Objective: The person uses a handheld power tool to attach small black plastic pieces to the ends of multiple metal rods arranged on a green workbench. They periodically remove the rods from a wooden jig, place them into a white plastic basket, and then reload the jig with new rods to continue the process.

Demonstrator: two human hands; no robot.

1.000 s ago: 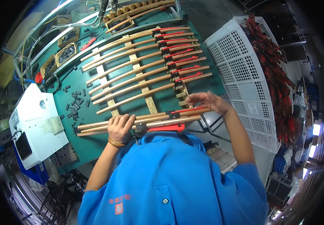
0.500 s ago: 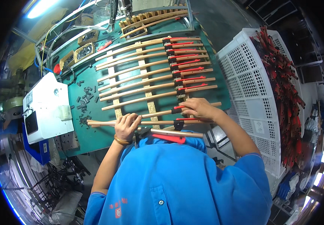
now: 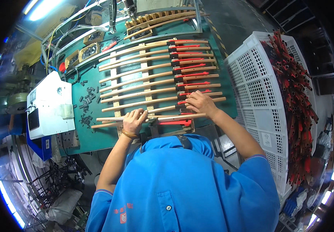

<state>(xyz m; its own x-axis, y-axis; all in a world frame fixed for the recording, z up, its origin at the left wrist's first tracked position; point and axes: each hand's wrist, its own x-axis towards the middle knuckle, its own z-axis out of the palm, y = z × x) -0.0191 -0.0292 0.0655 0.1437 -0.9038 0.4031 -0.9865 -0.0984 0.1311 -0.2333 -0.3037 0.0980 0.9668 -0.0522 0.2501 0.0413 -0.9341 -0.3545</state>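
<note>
Hands work at the near edge of a green bench. The left hand is curled, its fingers pressed together over a long wooden rod that lies crosswise at the front of the bench. The right hand rests palm down, fingers bent and close together, with the fingertips on the end of a rod beside a red piece; whether it pinches the rod I cannot tell. Both hands touch the nearest rods of a rack, where many more rods lie in parallel rows, each with a red clip near its right end. Small dark parts are scattered on the bench left of the rack, and a white box stands just beyond them. A white crate to the right holds a heap of red and brown pieces. The person's blue shirt fills the lower middle.
</note>
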